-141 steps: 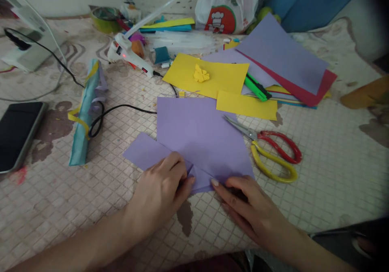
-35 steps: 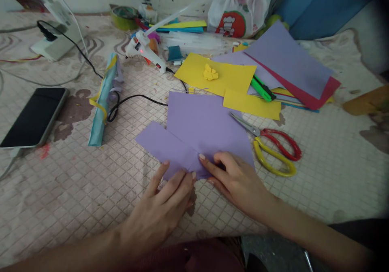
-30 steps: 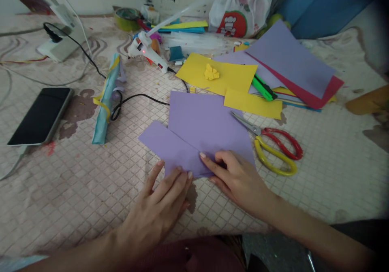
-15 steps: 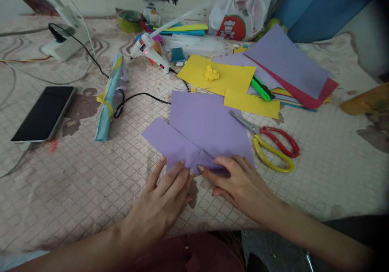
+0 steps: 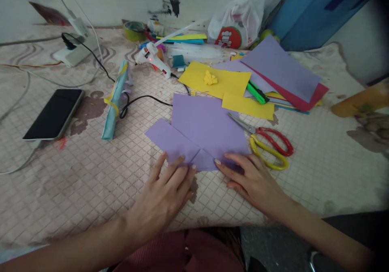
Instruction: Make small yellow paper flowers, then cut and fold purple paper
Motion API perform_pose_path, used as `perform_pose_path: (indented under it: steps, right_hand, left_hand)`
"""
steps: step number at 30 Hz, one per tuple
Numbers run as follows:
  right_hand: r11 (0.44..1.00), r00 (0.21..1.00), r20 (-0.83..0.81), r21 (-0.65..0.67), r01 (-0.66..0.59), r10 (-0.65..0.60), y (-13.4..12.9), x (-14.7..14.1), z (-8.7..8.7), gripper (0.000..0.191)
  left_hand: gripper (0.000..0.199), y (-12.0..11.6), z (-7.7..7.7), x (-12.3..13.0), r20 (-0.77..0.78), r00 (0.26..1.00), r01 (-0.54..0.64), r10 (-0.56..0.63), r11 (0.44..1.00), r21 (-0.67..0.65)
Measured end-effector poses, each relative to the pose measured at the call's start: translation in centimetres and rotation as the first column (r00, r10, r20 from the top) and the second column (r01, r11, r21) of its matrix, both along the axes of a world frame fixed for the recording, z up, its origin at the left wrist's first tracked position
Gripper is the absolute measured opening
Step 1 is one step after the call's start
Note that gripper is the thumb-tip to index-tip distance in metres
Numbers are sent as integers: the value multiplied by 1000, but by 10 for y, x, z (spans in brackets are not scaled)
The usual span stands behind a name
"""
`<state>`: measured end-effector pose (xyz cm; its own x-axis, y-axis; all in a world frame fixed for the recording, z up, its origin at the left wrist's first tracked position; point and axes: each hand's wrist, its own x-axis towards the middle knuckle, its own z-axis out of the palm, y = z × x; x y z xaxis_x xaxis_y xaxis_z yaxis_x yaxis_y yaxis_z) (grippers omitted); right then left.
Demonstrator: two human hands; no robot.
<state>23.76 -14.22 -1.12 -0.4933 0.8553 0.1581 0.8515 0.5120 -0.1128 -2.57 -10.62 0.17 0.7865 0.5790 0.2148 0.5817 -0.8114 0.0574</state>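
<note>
A large purple sheet [image 5: 209,118] lies on the patterned cloth, with a smaller purple piece [image 5: 170,136] slanting over its lower left part. My left hand [image 5: 167,187] rests with fingers spread, its fingertips on the lower edge of the purple paper. On the lower right part of the sheet my right hand [image 5: 252,179] presses with fingers apart. Neither hand grips anything. Right of the sheet lie scissors [image 5: 261,138] with one red and one yellow handle, their blade tips over its right side.
Left are a phone [image 5: 54,114], a rolled blue paper [image 5: 115,102] and a power strip [image 5: 75,49]. Behind stand a glue gun [image 5: 156,61] with its black cord, yellow sheets [image 5: 215,81], a green cutter [image 5: 257,92], stacked papers [image 5: 282,69] and a plastic bag [image 5: 235,23].
My right hand has slid right along the lower edge of the purple paper, away from my left hand. The view has shifted slightly.
</note>
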Motion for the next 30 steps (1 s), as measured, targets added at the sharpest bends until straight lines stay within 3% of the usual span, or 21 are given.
perform_pose_path:
  steps: [6,13,20,25,30]
  right_hand:
    - [1000,1000,12,14,16,-17,0,-1,2,41]
    - [999,1000,3,27,24,-24,0,-1,-2,40]
    - [1000,996,-89,-15,-6,4,4,-1,6,36]
    - [982,925,-343,-150,118,-163,29,-22,24,19]
    - [963,937,-265,-202,177,-227,57,-51,25,22]
  left_hand:
    - [43,-2,4,13,-40,999,-21,24,996,87]
    - [37,-12,-4,-11,18,996,-90,89,991,103]
    - [35,-3,-4,-28,147,988,-31,50,992,-125]
    - [35,5,-5,-39,342,937,18,75,965,-262]
    - [32,11,-2,-37,364,928,40,73,955,-295]
